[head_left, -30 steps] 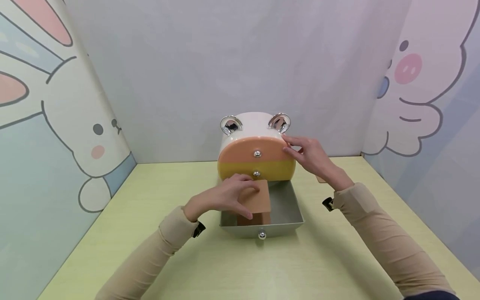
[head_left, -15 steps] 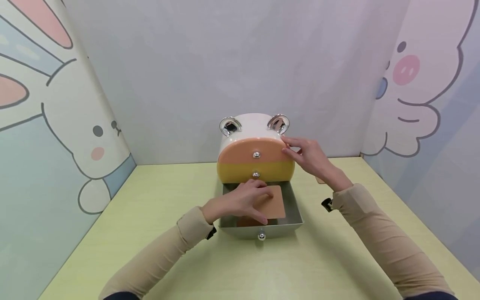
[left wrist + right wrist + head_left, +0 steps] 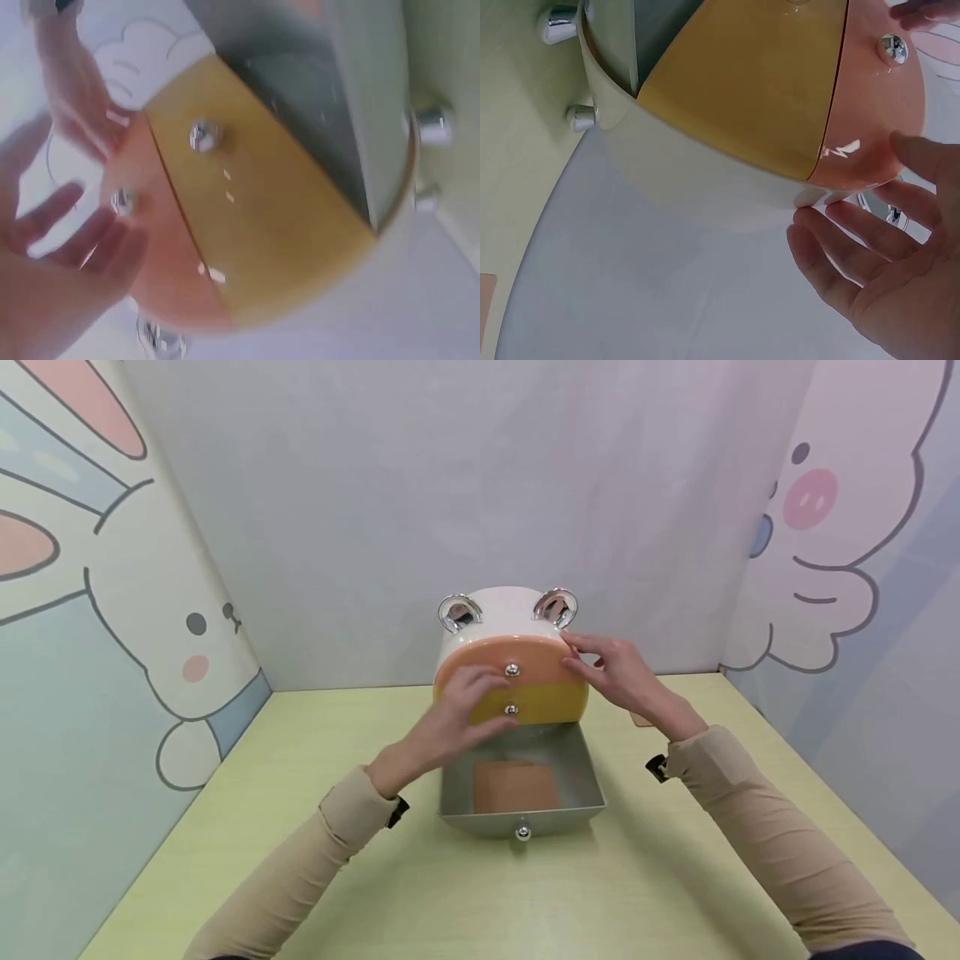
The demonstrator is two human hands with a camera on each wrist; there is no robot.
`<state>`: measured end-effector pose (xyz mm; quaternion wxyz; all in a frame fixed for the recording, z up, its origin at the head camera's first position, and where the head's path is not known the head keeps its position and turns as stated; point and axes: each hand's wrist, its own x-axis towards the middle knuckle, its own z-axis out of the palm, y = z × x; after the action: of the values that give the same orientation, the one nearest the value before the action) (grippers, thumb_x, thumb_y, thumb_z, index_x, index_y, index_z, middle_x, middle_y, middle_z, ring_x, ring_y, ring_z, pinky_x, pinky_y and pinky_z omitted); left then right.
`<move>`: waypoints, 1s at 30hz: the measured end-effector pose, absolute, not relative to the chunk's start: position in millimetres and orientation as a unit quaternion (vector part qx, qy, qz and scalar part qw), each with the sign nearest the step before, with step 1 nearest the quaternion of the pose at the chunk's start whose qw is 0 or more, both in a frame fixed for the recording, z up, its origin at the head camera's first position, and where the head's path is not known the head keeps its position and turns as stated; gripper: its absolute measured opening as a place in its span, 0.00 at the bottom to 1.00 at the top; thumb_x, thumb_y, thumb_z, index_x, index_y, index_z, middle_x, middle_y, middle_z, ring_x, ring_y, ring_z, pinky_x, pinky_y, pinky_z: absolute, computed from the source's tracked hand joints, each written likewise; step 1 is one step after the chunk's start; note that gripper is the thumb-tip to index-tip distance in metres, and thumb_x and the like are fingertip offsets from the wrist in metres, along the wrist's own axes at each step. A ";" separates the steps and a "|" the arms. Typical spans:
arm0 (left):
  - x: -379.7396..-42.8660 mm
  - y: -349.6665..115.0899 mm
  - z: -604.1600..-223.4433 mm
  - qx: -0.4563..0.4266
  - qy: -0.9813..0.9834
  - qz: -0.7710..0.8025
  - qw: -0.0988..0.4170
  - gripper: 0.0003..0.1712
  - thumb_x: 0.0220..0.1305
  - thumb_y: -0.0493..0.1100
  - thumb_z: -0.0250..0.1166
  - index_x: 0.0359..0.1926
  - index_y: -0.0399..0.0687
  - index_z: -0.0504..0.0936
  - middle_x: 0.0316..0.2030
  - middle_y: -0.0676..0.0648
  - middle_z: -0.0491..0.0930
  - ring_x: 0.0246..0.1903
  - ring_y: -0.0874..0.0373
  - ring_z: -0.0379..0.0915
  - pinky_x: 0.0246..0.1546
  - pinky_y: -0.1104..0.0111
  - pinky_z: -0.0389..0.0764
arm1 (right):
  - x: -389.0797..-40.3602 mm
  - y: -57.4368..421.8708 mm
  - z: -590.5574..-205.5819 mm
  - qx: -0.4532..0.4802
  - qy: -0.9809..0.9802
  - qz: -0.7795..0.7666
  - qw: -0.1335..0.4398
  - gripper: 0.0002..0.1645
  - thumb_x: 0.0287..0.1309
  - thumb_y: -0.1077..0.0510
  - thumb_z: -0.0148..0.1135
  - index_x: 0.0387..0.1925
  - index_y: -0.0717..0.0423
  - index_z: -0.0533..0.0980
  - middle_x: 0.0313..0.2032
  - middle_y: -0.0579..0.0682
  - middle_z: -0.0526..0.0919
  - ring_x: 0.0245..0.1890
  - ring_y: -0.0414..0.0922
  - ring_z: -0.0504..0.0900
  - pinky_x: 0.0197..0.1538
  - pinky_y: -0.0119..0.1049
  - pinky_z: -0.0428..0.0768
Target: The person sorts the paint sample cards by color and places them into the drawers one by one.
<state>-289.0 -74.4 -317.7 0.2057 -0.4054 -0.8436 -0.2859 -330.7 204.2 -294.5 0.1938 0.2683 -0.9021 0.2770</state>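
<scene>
A small drawer cabinet has a white body, silver ear rings, an orange upper drawer front and a yellow one below it. Its grey bottom drawer is pulled out, with two thin brown square cards overlapping inside near the front. My left hand is raised before the cabinet's left front, fingers bent and thumb apart, holding nothing. With the thumb on the orange front and the fingers at the white side, my right hand grips the cabinet's upper right edge.
Another brown piece lies on the light yellow-green table, partly behind my right forearm. A grey wall rises behind the cabinet, and side panels with cartoon animals stand left and right.
My left hand lowered a brown card to the right over the other card in the drawer, let it go and rose up and left. The right hand has stayed at the cabinet edge.
</scene>
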 end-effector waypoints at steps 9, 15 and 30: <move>-321.3 -117.3 -303.7 -0.247 -0.850 -0.345 0.312 0.22 0.63 0.43 0.66 0.55 0.36 0.77 0.53 0.38 0.76 0.55 0.43 0.71 0.55 0.54 0.76 | -341.1 238.3 -295.4 0.189 -0.919 0.297 0.176 0.34 0.66 0.44 0.56 0.69 0.53 0.65 0.65 0.60 0.71 0.58 0.60 0.76 0.55 0.57 0.76; -334.1 -121.1 -310.8 -0.263 -0.857 -0.361 0.256 0.25 0.66 0.42 0.63 0.61 0.37 0.74 0.59 0.38 0.76 0.61 0.45 0.71 0.50 0.53 0.81 | -363.5 277.4 -321.8 0.105 -0.950 0.274 0.108 0.46 0.64 0.36 0.54 0.71 0.62 0.58 0.68 0.67 0.63 0.65 0.66 0.65 0.65 0.62 0.65; -334.4 -120.3 -312.7 -0.270 -0.864 -0.374 0.202 0.24 0.68 0.40 0.60 0.63 0.40 0.73 0.38 0.43 0.76 0.47 0.51 0.75 0.50 0.58 0.82 | -394.9 331.3 -404.3 -0.107 -0.966 0.195 -0.129 0.76 0.50 0.20 0.50 0.69 0.79 0.34 0.62 0.86 0.52 0.61 0.79 0.54 0.61 0.67 0.61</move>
<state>-334.4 -120.3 -312.7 0.2024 -0.2703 -0.8639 -0.3737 -394.9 331.3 -404.3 -0.1287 -0.1074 -0.9664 0.1951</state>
